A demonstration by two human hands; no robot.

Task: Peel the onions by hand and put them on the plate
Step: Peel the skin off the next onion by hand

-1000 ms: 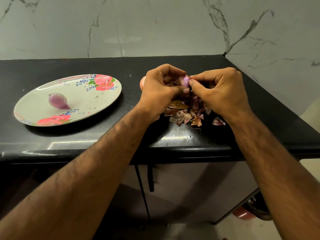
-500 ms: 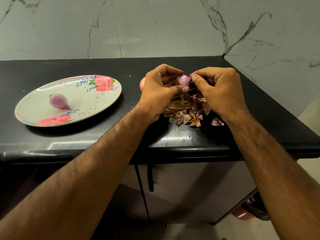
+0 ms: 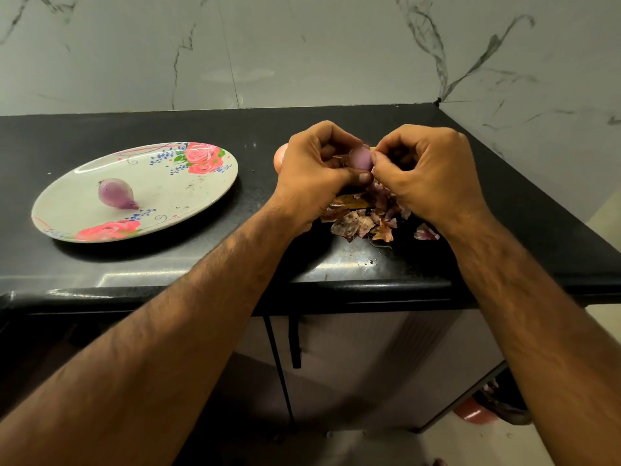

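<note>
Centre of frame: left hand curls round small purple half-peeled onion, thumb under it, holds it above black stone counter. Right hand just beside, fingers curled, thumb and fingertip pinch onion's right side, probably at loose skin; exact grip hidden. Heap of dry brown-purple skins lies directly below, so scraps likely fall in one place. Left of frame: oval white plate with pink roses, well apart, carries one peeled purple onion.
</note>
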